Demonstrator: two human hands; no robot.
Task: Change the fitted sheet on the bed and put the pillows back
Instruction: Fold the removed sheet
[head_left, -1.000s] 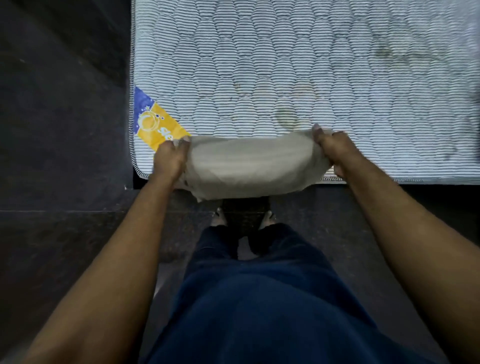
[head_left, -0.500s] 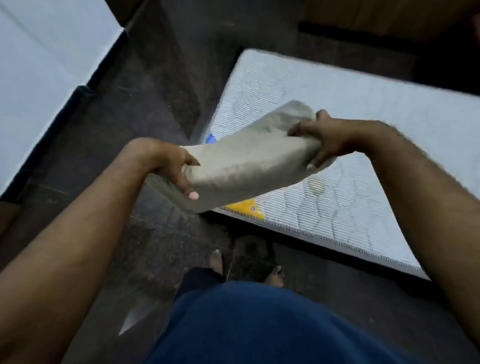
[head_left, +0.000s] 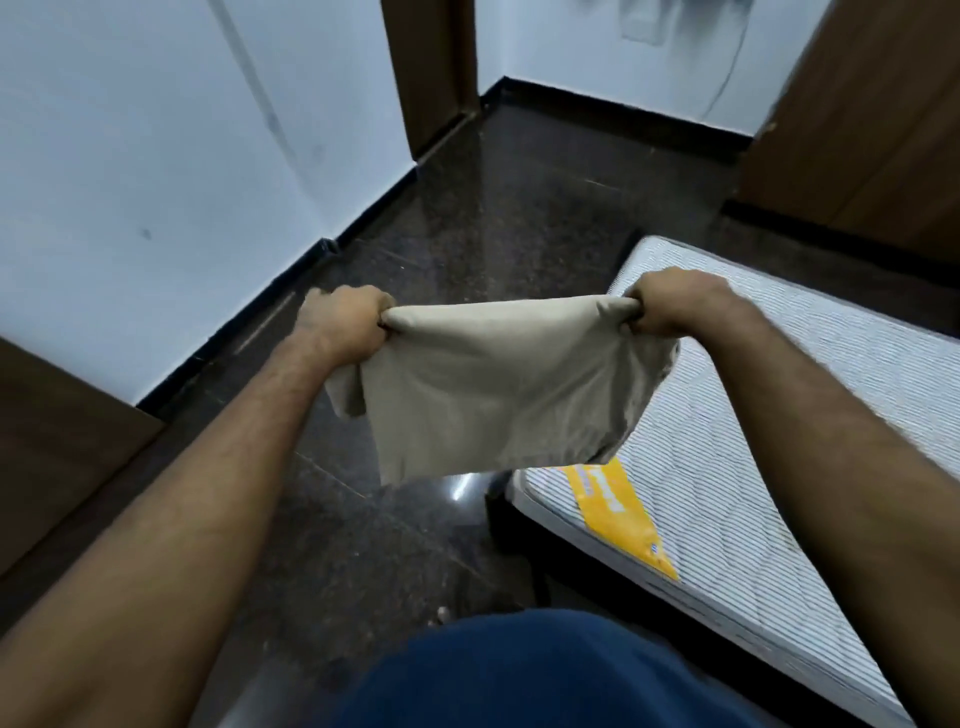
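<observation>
You are holding the folded beige sheet (head_left: 498, 384) up in front of you with both arms stretched out. Your left hand (head_left: 345, 325) is gripping its upper left corner, fingers curled tight around a bunch of cloth, and a short flap is hanging down just below that fist. Your right hand (head_left: 675, 306) is gripping the upper right corner the same way, knuckles up, with the cloth gathered inside the fist. The top edge is running nearly taut between the two hands, and the rest is hanging down loose in creases.

Taking the mattress (head_left: 769, 436) as landmark: it is lying bare to your right, striped and quilted, with a yellow label (head_left: 618, 514) at its near corner. The sheet is hanging in the air off that corner, its right side above the mattress's edge, its left side over the dark polished floor (head_left: 467, 218) left of the mattress. Beyond the mattress, a brown wooden panel (head_left: 862, 119) is standing against the white wall (head_left: 130, 171).
</observation>
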